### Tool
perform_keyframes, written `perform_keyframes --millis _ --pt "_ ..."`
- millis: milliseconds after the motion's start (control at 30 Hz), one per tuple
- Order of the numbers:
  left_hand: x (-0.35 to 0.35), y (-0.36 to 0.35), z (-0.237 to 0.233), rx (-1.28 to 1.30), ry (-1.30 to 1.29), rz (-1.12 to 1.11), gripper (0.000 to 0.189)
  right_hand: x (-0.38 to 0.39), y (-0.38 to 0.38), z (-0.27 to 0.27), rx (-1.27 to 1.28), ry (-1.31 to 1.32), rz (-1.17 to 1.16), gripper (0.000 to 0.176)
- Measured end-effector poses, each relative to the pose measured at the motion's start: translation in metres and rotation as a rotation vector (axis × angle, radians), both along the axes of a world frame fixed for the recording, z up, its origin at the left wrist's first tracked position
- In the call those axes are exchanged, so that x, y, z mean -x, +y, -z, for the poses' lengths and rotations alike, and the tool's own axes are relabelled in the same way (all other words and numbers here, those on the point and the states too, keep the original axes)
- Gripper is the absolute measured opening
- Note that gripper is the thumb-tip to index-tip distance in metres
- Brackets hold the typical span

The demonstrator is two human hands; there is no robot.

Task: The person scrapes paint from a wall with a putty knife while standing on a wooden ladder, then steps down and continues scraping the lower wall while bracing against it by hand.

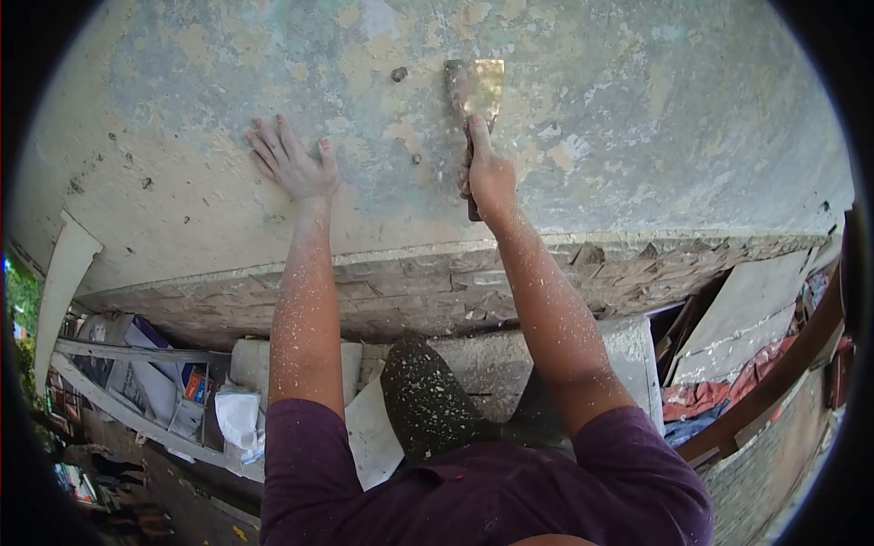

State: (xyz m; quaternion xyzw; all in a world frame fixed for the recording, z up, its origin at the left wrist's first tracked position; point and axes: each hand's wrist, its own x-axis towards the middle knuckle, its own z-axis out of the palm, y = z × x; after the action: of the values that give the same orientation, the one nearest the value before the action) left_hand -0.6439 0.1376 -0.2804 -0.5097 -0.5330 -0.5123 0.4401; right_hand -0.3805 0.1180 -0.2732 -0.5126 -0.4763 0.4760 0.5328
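My right hand (pixel 492 177) is wrapped round the handle of a wide scraper (pixel 477 86), its thumb along the handle. The scraper's flat metal blade points up and lies at the wall (pixel 619 136), which shows patchy blue, grey and cream paint. To the left, my left hand (pixel 293 166) rests on the wall with its fingers spread and holds nothing. Pale flakes and dust cover both forearms.
Below the painted part runs a rough stone band (pixel 410 291). A shelf-like frame (pixel 137 414) with boxes and a white cloth (pixel 238 419) stands at lower left. Boards (pixel 742 300) and red cloth (pixel 765 373) lie at the right. My flake-covered knee (pixel 423 400) is below.
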Motion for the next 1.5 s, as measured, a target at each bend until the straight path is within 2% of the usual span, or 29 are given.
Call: perform_keyframes --millis 33,100,167,233,300,367,400,433,467,500,533,567,633,700,767,800,900,933,1000,1067,1100,1167,1233,1300,1333,1367,1433,1500 --pt "0.000 -0.002 0.003 0.008 -0.007 0.002 0.076 -0.006 0.001 0.028 0.020 -0.005 0.001 0.057" --pt "0.001 -0.002 0.002 0.024 -0.005 0.007 0.077 -0.025 0.003 0.132 -0.479 -0.409 0.142 0.059" --pt "-0.001 -0.004 0.002 0.024 -0.009 0.020 0.077 -0.039 -0.023 0.209 -0.136 -0.264 0.216 0.057" --pt "0.000 -0.002 0.003 0.020 0.001 0.006 0.079 -0.040 -0.009 0.194 -0.107 -0.224 0.191 0.061" --pt "-0.001 -0.002 0.001 0.032 -0.001 0.021 0.079 -0.040 0.003 0.154 -0.057 -0.176 0.162 0.064" --pt "-0.001 -0.006 0.006 0.052 0.002 0.025 0.080 -0.040 0.006 0.107 0.092 0.035 0.012 0.066" --pt "0.000 -0.005 0.005 0.040 0.005 0.025 0.080 -0.049 -0.008 0.130 0.127 0.076 -0.025 0.067" --pt "0.000 -0.002 0.002 0.018 0.005 0.028 0.081 -0.054 -0.013 0.181 0.123 0.084 -0.021 0.067" --pt "0.000 -0.002 0.000 0.011 0.006 0.034 0.081 -0.059 -0.010 0.246 -0.194 -0.072 0.094 0.057" --pt "-0.001 -0.002 0.000 0.010 0.010 0.028 0.081 -0.064 -0.004 0.278 -0.513 -0.235 0.209 0.049" --pt "-0.002 -0.003 0.002 0.018 0.014 0.022 0.081 -0.065 -0.006 0.254 -0.242 -0.268 0.215 0.048" --pt "-0.003 -0.004 0.004 0.024 0.011 0.028 0.081 -0.065 -0.007 0.228 -0.236 -0.272 0.220 0.048" --pt "-0.003 -0.004 0.002 0.023 0.007 0.019 0.081 -0.060 -0.007 0.168 0.188 0.021 0.016 0.050" --pt "-0.002 -0.001 -0.001 0.017 0.004 0.017 0.081 -0.063 -0.012 0.174 0.093 -0.052 0.078 0.052" --pt "0.001 -0.006 0.003 0.031 0.021 0.036 0.081 -0.074 -0.027 0.214 0.091 -0.180 0.090 0.066" --pt "0.003 -0.004 0.001 0.020 0.032 0.012 0.081 -0.079 -0.018 0.223 0.202 -0.091 0.099 0.063" --pt "-0.004 -0.004 0.005 0.042 0.017 0.002 0.081 -0.094 -0.005 0.099 0.058 0.016 0.016 0.063" --pt "-0.005 -0.006 0.002 0.055 0.004 -0.006 0.081 -0.095 0.007 0.101 -0.021 0.119 0.029 0.053" --pt "-0.003 -0.002 0.001 0.030 0.019 -0.001 0.080 -0.104 -0.006 0.140 0.056 0.128 0.063 0.052" --pt "-0.001 -0.002 0.002 0.000 0.025 -0.008 0.080 -0.122 -0.001 0.216 0.148 0.102 0.119 0.051" --pt "-0.003 -0.003 0.002 0.017 0.016 -0.017 0.080 -0.123 0.000 0.191 0.129 0.101 0.111 0.051" --pt "-0.003 -0.005 0.002 0.011 0.005 -0.052 0.079 -0.121 -0.008 0.096 0.116 0.254 0.074 0.051" --pt "-0.004 -0.007 0.002 0.058 0.011 -0.025 0.079 -0.122 0.006 0.042 0.053 0.343 0.041 0.053" --pt "-0.003 -0.005 0.003 0.036 0.025 -0.044 0.079 -0.113 -0.008 0.059 0.006 0.095 0.022 0.053" --pt "-0.001 -0.004 0.002 0.026 0.032 -0.045 0.079 -0.105 -0.017 0.084 -0.004 -0.167 -0.009 0.054" --pt "0.001 -0.004 -0.001 0.016 0.021 -0.051 0.079 -0.091 -0.024 0.094 0.116 -0.071 0.012 0.057" --pt "0.000 -0.003 0.003 0.017 0.031 -0.040 0.079 -0.071 -0.004 0.083 -0.350 -0.228 0.021 0.059" --pt "-0.002 -0.004 0.004 0.031 0.012 -0.043 0.078 -0.043 0.003 -0.012 -0.259 -0.245 -0.017 0.060"
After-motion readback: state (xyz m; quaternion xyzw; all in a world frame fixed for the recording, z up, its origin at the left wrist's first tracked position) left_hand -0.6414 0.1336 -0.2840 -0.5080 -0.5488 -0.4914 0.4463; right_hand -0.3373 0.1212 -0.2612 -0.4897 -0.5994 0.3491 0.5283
